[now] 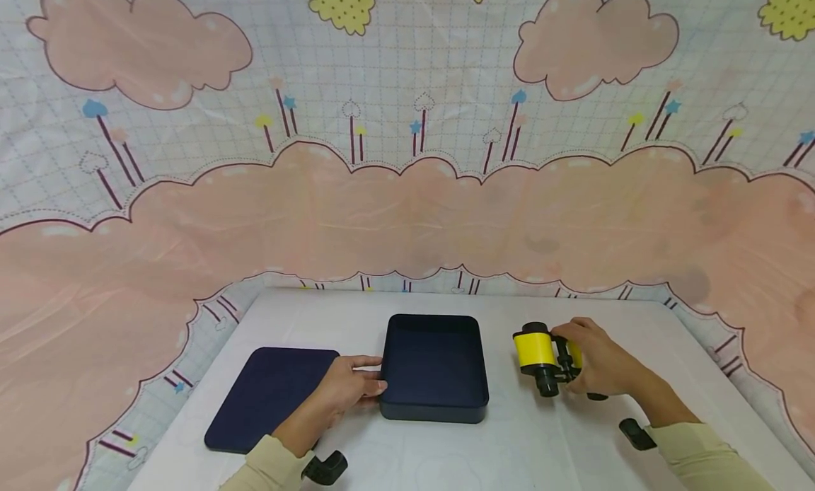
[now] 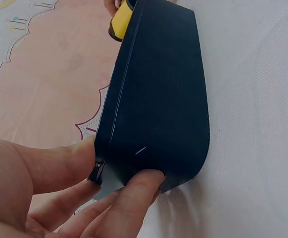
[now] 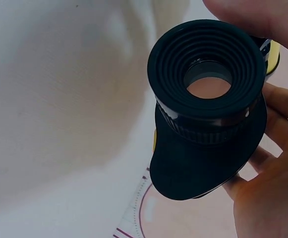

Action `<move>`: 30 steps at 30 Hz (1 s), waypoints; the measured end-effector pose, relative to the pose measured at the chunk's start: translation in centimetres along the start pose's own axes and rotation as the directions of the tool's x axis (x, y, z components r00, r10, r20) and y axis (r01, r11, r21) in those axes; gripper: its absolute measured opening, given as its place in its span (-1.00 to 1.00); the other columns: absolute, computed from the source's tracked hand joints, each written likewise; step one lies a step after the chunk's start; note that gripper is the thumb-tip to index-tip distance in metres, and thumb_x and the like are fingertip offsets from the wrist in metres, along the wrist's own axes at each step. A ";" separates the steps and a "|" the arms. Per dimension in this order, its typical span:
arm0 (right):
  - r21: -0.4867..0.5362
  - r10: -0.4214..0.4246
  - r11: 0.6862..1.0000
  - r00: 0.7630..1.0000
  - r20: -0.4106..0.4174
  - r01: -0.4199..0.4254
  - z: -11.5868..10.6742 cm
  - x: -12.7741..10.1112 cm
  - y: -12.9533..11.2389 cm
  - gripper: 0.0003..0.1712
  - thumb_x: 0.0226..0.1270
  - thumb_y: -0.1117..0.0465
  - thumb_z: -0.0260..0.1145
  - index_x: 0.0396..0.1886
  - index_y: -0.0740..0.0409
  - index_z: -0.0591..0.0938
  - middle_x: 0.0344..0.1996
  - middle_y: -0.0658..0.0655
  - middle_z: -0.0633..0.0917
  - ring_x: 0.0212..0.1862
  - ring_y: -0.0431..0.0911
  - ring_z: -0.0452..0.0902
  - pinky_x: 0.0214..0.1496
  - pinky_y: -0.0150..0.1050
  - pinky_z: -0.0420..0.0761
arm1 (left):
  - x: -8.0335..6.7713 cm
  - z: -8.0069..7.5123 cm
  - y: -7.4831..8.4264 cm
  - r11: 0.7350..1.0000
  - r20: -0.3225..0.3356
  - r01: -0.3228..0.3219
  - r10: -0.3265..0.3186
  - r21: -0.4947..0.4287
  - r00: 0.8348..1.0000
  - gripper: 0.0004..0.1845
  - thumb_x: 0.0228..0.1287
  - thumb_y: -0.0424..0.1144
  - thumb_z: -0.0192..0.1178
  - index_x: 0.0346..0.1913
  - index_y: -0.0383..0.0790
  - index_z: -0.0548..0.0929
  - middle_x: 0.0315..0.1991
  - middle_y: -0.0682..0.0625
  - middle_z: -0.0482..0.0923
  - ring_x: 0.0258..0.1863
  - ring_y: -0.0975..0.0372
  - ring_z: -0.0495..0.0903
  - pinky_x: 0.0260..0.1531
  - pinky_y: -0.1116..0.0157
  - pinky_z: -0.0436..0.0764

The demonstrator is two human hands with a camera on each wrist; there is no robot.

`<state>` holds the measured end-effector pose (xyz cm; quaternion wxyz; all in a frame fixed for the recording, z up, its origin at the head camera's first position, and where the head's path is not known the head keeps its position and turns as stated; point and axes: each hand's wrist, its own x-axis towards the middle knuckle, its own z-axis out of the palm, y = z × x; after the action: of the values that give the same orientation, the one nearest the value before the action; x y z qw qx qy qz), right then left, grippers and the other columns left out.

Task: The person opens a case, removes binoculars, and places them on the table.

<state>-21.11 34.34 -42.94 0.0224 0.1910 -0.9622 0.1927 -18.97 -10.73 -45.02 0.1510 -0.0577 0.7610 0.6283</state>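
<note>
In the head view a dark navy open box sits mid-table. My left hand touches its left side near the front corner. In the left wrist view, the fingers of my left hand rest against the rim and outer wall of the box. My right hand grips yellow and black binoculars by the right barrel, to the right of the box. Up close in the right wrist view is a black eyepiece of the binoculars, with my right hand around them.
A flat dark navy lid lies on the white table to the left of the box, partly under my left forearm. A patterned cloth with clouds hangs behind the table and along its sides.
</note>
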 end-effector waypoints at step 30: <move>0.023 0.055 0.998 0.996 0.066 -0.057 1.4 0.0 1.2 0.08 -0.29 0.11 0.79 0.35 0.20 0.54 0.29 0.32 0.55 0.32 0.31 0.39 0.27 0.42 0.55 | -0.4 0.0 0.6 1.000 0.007 -0.001 0.001 0.001 1.000 -0.39 0.20 -0.61 0.35 0.35 -0.49 0.53 0.18 -0.44 0.65 -0.03 0.07 0.77 -0.07 0.06 0.81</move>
<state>-21.49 34.83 -44.71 -0.0169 0.1703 -0.9650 0.1989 -18.75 -10.65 -44.32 0.1534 -0.0553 0.7609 0.6280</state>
